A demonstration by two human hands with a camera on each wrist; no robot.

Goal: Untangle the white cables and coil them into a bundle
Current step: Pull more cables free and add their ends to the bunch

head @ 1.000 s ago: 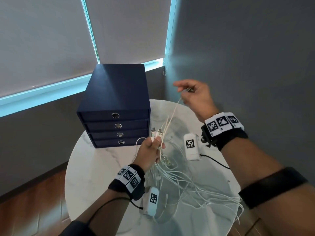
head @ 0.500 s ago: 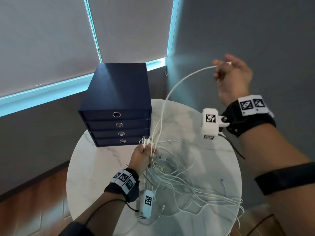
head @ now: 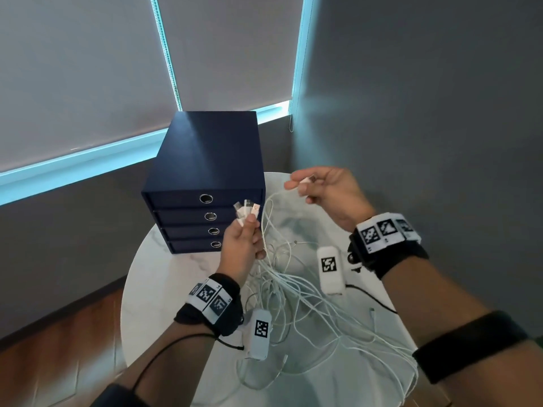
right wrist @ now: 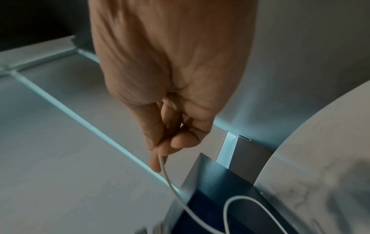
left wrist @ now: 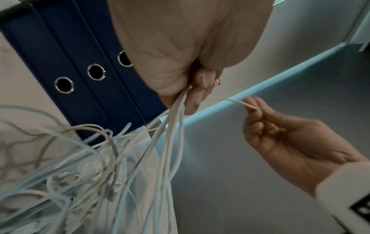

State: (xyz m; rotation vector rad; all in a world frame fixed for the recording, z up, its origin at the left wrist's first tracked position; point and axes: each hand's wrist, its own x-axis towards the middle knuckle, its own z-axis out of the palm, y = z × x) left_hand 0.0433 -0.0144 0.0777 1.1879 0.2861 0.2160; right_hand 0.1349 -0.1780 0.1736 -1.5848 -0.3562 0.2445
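The white cables (head: 296, 292) were thin, round cords, several of them crossing in a loose tangle that spread over the near and right part of the round marble table (head: 164, 277) and hung over its near right edge. A few strands rose out of the tangle as a gathered sheaf into the left hand (head: 242, 248), whose fingers were curled tight round them; four white plug ends (head: 248, 211) with metal tips fanned out above the fist. In the left wrist view the same strands (left wrist: 176, 120) ran straight down from the closed fingers into the blurred tangle below.

One single cable (head: 274, 201) arched away from that sheaf to the right hand (head: 329, 192), held up to the right and a little farther off. Thumb and forefinger pinched it at its plug end, the other fingers loosely curled. The right wrist view showed the cord (right wrist: 166, 171) leaving the pinch and curving down.

A dark blue drawer box (head: 205, 177) with four ring pulls stood on the far left part of the table, just beyond the left hand.
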